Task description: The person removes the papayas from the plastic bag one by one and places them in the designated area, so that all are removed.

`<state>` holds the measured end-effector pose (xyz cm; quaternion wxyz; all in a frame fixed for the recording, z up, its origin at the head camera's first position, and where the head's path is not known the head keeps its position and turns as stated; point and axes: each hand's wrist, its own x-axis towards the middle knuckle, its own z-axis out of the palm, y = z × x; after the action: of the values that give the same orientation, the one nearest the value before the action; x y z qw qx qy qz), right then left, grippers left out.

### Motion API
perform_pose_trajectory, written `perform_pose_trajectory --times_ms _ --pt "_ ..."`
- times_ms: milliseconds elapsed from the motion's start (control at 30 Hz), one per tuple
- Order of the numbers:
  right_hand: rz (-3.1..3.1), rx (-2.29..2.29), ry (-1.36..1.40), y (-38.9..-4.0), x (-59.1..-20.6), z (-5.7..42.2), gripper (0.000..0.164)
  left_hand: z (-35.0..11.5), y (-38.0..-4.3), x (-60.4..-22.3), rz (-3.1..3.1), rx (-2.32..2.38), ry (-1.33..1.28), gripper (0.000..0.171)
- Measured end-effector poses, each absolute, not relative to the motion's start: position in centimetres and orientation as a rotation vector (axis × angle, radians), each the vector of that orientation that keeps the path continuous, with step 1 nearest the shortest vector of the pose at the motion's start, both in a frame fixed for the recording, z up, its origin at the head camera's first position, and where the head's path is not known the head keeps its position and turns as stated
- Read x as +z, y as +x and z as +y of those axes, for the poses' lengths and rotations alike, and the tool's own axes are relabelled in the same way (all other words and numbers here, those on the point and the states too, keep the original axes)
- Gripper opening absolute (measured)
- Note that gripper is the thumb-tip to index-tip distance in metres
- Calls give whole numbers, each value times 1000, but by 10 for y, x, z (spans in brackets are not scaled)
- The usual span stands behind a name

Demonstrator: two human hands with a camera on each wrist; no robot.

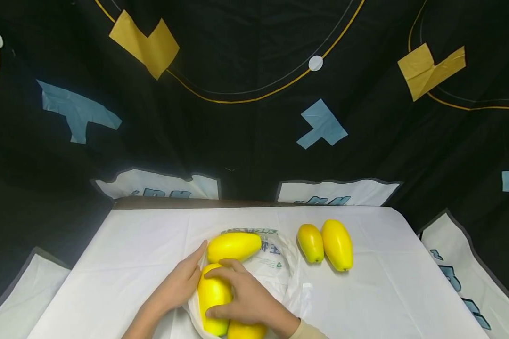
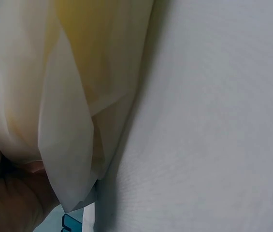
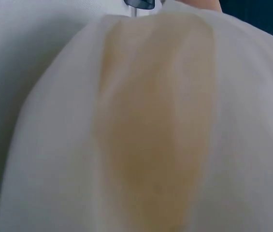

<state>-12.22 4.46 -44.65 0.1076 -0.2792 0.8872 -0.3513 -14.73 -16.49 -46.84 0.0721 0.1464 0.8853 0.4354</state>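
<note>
A white plastic bag stands on the table with its mouth open, several yellow papayas inside. My right hand grips one papaya at the bag's left side, thumb near its lower end and fingers over its upper part. My left hand holds the bag's left rim, fingers extended beside that fruit; its thumb is hidden. Another papaya lies crosswise at the far side of the mouth, and one more shows below my right hand. In both wrist views, yellow shows through the bag.
To the right of the bag, two papayas, a smaller one and a larger one, lie side by side on the white-covered table. Behind the table hangs a black cloth with taped pieces.
</note>
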Motion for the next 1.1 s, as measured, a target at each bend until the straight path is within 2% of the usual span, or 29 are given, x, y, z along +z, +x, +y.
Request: perform_pose_trajectory --times_ms 533,1100 --pt "2609 -1112 -748 -119 -448 46 64 -165 -146 -467 2673 1299 435 57" --pt "2467 -1502 -714 -124 -431 70 61 -166 -146 -470 2737 1280 473 58"
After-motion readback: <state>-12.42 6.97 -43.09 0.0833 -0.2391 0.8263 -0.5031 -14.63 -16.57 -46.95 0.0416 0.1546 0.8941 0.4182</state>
